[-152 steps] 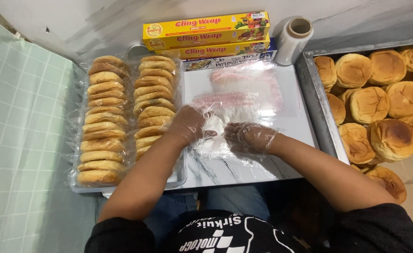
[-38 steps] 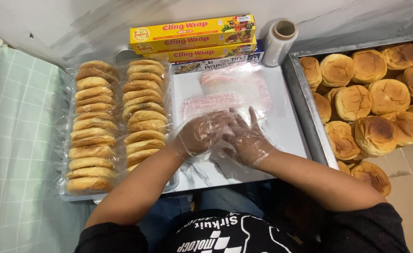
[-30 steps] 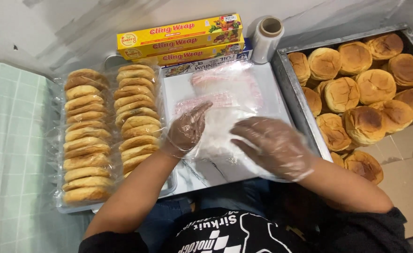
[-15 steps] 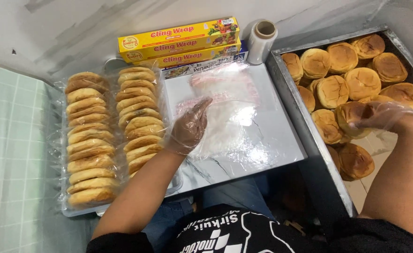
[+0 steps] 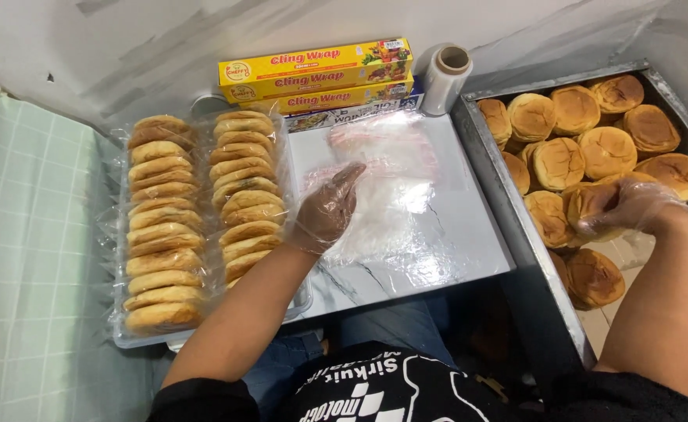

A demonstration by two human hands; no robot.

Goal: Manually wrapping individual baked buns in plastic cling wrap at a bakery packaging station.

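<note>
Looking down: two hands in thin clear gloves work at a small white table (image 5: 437, 258).
Left hand: the left hand (image 5: 327, 212) lies flat on a sheet of clear wrap (image 5: 394, 205). Its fingers are stretched out and close together. They press on the wrap and do not grab anything.
Right hand: the right hand (image 5: 623, 208) is over the metal tray (image 5: 491, 168) on the right. Its fingers curl around one round brown bun (image 5: 590, 202) and hold it.
Held bun: it sits in the right hand, near the middle of the tray, just above the other buns.
Other buns: many round brown buns (image 5: 586, 133) fill the back of the tray. One more bun (image 5: 594, 277) sits alone closer to the person.
Clear wrap: it is spread on the table, between the wrapped buns and the metal tray.
Wrapped buns: two long rows of wrapped buns (image 5: 195, 211) stand on edge in a clear tray on the left, just beside the left arm.
Boxes: long yellow boxes of wrap (image 5: 316, 74) are stacked at the back by the wall.
Roll: a roll of clear wrap (image 5: 447, 76) stands up next to the boxes.
Cloth: a pale green checked cloth (image 5: 27, 258) is at the far left.
</note>
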